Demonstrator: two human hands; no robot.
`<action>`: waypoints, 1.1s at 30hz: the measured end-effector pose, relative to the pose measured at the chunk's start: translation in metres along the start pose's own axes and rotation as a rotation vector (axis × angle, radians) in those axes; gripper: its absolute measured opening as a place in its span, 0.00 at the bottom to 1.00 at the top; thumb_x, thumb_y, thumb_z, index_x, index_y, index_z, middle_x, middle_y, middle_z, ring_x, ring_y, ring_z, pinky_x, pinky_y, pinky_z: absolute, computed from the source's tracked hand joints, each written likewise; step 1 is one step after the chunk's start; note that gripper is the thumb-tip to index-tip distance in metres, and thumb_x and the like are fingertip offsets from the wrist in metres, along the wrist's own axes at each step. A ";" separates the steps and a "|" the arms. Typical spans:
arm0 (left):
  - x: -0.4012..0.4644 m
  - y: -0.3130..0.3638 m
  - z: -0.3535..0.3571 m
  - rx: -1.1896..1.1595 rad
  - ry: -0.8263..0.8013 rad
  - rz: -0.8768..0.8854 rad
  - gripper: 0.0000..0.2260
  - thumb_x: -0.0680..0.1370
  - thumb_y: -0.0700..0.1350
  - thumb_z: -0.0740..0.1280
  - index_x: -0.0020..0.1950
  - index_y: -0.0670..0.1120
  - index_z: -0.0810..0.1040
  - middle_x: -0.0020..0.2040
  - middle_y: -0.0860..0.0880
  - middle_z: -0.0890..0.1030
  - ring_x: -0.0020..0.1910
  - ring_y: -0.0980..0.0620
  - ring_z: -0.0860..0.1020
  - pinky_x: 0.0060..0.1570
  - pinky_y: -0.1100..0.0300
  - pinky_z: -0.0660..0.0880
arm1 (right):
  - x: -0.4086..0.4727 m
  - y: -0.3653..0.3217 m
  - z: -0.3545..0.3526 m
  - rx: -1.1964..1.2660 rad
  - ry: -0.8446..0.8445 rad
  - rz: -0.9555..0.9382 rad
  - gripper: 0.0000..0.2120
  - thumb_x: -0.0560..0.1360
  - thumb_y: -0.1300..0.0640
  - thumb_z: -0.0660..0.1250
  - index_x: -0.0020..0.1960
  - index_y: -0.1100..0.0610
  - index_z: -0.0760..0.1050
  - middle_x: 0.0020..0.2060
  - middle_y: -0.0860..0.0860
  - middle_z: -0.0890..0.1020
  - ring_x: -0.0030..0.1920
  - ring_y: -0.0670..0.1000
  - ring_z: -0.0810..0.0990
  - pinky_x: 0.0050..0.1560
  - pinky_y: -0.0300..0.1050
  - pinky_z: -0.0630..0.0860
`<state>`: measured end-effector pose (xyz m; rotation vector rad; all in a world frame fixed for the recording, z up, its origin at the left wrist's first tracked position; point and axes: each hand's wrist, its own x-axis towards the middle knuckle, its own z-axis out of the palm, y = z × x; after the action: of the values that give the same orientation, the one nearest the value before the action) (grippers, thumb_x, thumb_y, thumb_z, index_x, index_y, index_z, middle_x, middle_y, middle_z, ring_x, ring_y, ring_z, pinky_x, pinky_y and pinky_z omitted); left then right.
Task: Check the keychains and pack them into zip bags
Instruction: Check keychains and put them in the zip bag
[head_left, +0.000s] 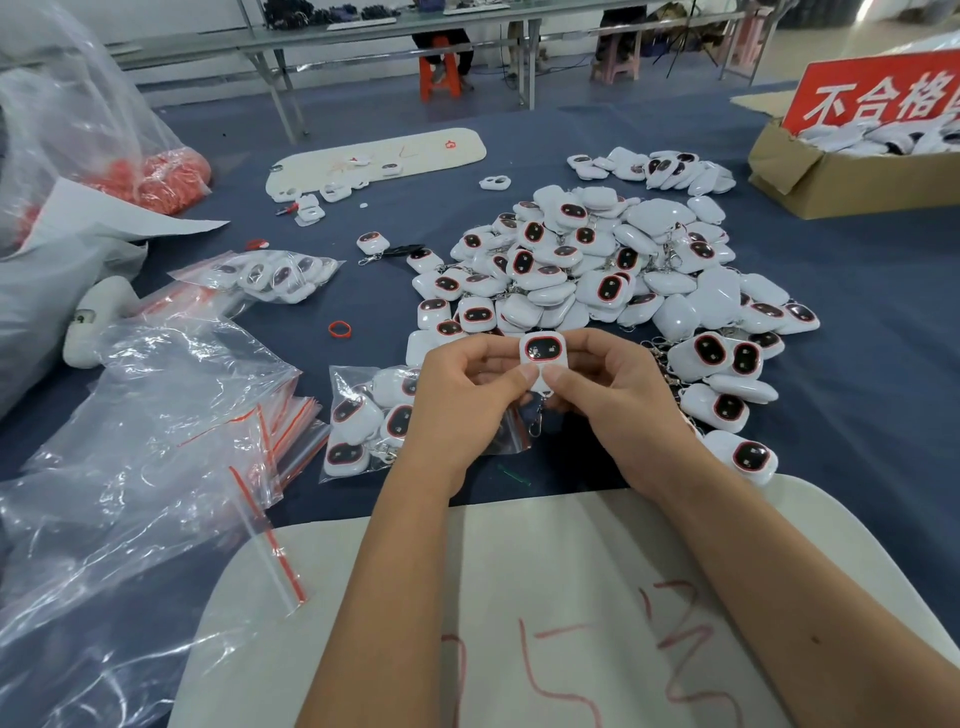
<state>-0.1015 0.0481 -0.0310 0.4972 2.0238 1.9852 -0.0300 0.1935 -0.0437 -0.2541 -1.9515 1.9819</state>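
Note:
A white keychain (543, 352) with a red-ringed dark face is held up in front of me, its metal clasp hanging below. My left hand (462, 395) and my right hand (613, 389) both pinch it, thumbs pressed on its lower front. Under my left hand lies a zip bag (358, 426) with several keychains inside, its far end hidden by the hand. A big pile of loose keychains (597, 270) covers the blue table behind my hands. Another filled zip bag (270, 275) lies at the left.
A stack of empty red-striped zip bags (291, 421) and loose clear plastic (130, 467) lie at the left. A cardboard box (852, 176) with a red sign stands at the far right. A white board (519, 597) with red writing lies under my forearms. A red ring (340, 329) lies loose.

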 end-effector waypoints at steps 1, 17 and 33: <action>0.000 0.000 0.000 -0.005 -0.008 0.002 0.08 0.78 0.36 0.73 0.51 0.48 0.87 0.44 0.47 0.88 0.41 0.54 0.85 0.43 0.64 0.81 | 0.000 0.000 0.001 -0.015 0.014 -0.007 0.09 0.80 0.67 0.70 0.57 0.57 0.83 0.44 0.52 0.88 0.40 0.49 0.84 0.44 0.42 0.82; -0.007 0.009 0.014 0.796 0.386 0.081 0.09 0.75 0.51 0.75 0.47 0.49 0.77 0.44 0.52 0.80 0.46 0.49 0.79 0.48 0.51 0.77 | 0.002 0.004 0.003 -0.066 0.150 -0.070 0.10 0.79 0.67 0.71 0.52 0.53 0.83 0.39 0.45 0.87 0.36 0.42 0.82 0.42 0.33 0.78; -0.001 0.012 0.000 0.461 0.292 0.007 0.07 0.75 0.38 0.72 0.38 0.47 0.84 0.33 0.50 0.83 0.33 0.50 0.83 0.44 0.50 0.83 | 0.000 0.002 0.011 0.374 -0.039 -0.094 0.01 0.86 0.63 0.62 0.57 0.61 0.71 0.49 0.58 0.87 0.52 0.62 0.88 0.52 0.46 0.84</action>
<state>-0.0999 0.0476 -0.0193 0.3125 2.6823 1.6651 -0.0346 0.1836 -0.0453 -0.0275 -1.5406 2.2488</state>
